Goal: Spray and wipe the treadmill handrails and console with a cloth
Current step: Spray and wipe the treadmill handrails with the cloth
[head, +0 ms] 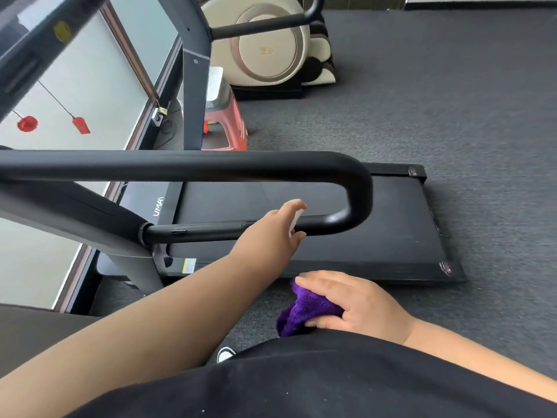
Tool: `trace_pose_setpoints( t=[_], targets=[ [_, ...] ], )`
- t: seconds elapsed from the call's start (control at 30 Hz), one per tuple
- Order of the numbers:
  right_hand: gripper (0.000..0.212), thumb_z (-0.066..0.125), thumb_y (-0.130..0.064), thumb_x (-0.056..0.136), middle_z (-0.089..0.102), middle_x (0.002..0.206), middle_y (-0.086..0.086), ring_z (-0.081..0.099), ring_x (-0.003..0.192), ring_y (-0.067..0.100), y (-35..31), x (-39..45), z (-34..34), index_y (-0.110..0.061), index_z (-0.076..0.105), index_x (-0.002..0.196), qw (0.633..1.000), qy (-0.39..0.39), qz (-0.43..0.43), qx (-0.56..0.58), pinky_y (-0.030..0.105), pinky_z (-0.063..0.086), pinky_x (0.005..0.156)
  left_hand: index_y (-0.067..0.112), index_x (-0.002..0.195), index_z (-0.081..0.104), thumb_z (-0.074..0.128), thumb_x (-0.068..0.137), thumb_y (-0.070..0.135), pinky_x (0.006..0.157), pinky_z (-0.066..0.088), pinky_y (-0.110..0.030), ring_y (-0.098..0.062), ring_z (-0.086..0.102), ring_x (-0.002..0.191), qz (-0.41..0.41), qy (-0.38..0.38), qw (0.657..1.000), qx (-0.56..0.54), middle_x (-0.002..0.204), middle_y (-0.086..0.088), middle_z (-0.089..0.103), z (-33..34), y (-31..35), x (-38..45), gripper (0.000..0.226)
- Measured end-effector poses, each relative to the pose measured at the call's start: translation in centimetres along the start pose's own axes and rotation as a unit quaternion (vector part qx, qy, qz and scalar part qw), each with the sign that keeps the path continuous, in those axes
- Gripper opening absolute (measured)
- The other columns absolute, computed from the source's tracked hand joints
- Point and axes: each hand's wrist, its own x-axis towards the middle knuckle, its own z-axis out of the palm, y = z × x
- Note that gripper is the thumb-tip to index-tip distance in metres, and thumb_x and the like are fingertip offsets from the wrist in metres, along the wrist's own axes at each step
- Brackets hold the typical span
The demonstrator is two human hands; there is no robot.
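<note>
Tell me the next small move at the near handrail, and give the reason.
Probably press the spray: the left hand holds a small white bottle right at the black handrail, while the right hand grips the purple cloth low, away from the rail, ready to wipe afterward.

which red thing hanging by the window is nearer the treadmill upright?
The flat rectangular red tag, hanging on the longer string right of the round red ornament, which sits closer to the left frame edge, farther from the upright.
</note>
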Motion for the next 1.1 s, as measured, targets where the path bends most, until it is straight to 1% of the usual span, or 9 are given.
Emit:
trace_pose_setpoints(
  t=[0.17, 0.33, 0.47, 0.57, 0.67, 0.77, 0.83, 0.97, 1.1],
  targets=[
    [0.058, 0.047, -0.068, 0.09, 0.057, 0.136, -0.013, 0.042, 0.128, -0.01, 0.3, -0.5, -0.7, -0.041, 0.04, 0.14, 1.0, -0.011, -0.003, 0.001, 0.01, 0.034, 0.106, 0.038, 0.133, 0.031, 0.054, 0.097, 0.038, 0.069, 0.044, -0.03, -0.018, 0.055, 0.079, -0.003, 0.003, 1.0, 0.004, 0.119, -0.001, 0.06, 0.5, 1.5, 0.2, 0.043],
    [0.061, 0.056, -0.062, 0.084, 0.045, 0.137, -0.027, 0.038, 0.129, -0.015, 0.2, 0.0, -1.1, -0.044, 0.037, 0.139, 1.0, -0.008, 0.003, -0.007, 0.015, 0.035, 0.107, 0.04, 0.136, 0.032, 0.057, 0.094, 0.041, 0.075, 0.044, -0.029, -0.019, 0.059, 0.093, -0.056, 0.026, 0.997, -0.051, 0.124, 0.002, 0.058, -0.4, 0.3, -1.2, 0.049],
    [0.059, 0.069, -0.04, 0.085, 0.054, 0.141, -0.003, 0.055, 0.126, 0.017, -0.3, 2.2, -1.2, -0.025, 0.041, 0.135, 0.993, 0.105, -0.025, -0.048, 0.04, 0.048, 0.101, 0.046, 0.133, 0.032, 0.06, 0.092, 0.041, 0.07, 0.041, -0.029, -0.016, 0.06, 0.086, -0.099, 0.049, 0.99, -0.088, 0.103, 0.01, 0.06, -1.2, -2.7, -4.0, 0.05],
    [0.05, 0.065, -0.025, 0.088, 0.053, 0.139, 0.012, 0.055, 0.125, 0.027, -0.8, 5.4, -1.0, -0.013, 0.039, 0.129, 0.977, 0.197, -0.043, -0.069, 0.04, 0.045, 0.103, 0.051, 0.13, 0.03, 0.059, 0.092, 0.042, 0.065, 0.042, -0.031, -0.014, 0.06, 0.078, -0.121, 0.05, 0.987, -0.097, 0.101, 0.012, 0.06, -1.6, -4.4, -6.1, 0.049],
    [0.039, 0.056, -0.018, 0.089, 0.052, 0.129, 0.021, 0.057, 0.113, 0.036, -1.7, 8.8, -0.5, -0.013, 0.034, 0.121, 0.963, 0.24, 0.036, -0.115, 0.043, 0.048, 0.096, 0.054, 0.13, 0.029, 0.058, 0.092, 0.044, 0.063, 0.044, -0.032, -0.009, 0.059, 0.077, -0.131, 0.047, 0.985, -0.098, 0.104, 0.012, 0.06, -2.2, -5.5, -7.6, 0.049],
    [0.034, 0.056, -0.011, 0.091, 0.046, 0.124, 0.022, 0.054, 0.109, 0.042, -2.0, 11.2, -0.4, -0.01, 0.04, 0.121, 0.946, 0.206, 0.221, -0.121, 0.048, 0.045, 0.095, 0.055, 0.13, 0.028, 0.058, 0.092, 0.043, 0.07, 0.049, -0.034, -0.004, 0.058, 0.079, -0.129, 0.051, 0.984, -0.113, 0.101, 0.015, 0.058, -2.9, -6.3, -8.4, 0.049],
    [0.024, 0.054, -0.015, 0.096, 0.042, 0.126, 0.018, 0.049, 0.112, 0.039, -2.1, 11.9, -0.5, -0.011, 0.048, 0.119, 0.937, 0.179, 0.288, -0.087, 0.046, 0.041, 0.1, 0.055, 0.128, 0.028, 0.059, 0.092, 0.043, 0.071, 0.05, -0.035, -0.002, 0.057, 0.078, -0.127, 0.053, 0.983, -0.119, 0.097, 0.017, 0.057, -3.2, -6.7, -8.7, 0.049],
    [0.023, 0.054, -0.012, 0.098, 0.045, 0.122, 0.017, 0.041, 0.116, 0.034, -1.8, 12.6, -0.4, -0.015, 0.054, 0.12, 0.932, 0.164, 0.282, -0.157, 0.044, 0.04, 0.101, 0.056, 0.128, 0.027, 0.058, 0.092, 0.044, 0.069, 0.05, -0.034, -0.001, 0.056, 0.078, -0.119, 0.046, 0.984, -0.124, 0.099, 0.017, 0.057, -3.9, -7.9, -8.8, 0.049],
    [0.051, 0.037, 0.001, 0.081, 0.053, 0.116, 0.013, 0.044, 0.11, 0.036, -1.9, 12.8, -0.2, -0.015, 0.056, 0.126, 0.894, 0.101, 0.24, -0.365, 0.048, 0.032, 0.102, 0.056, 0.129, 0.028, 0.058, 0.092, 0.044, 0.068, 0.048, -0.032, -0.002, 0.056, 0.08, -0.099, 0.037, 0.986, -0.129, 0.1, 0.018, 0.057, -4.5, -8.9, -8.5, 0.049]
  ],
)
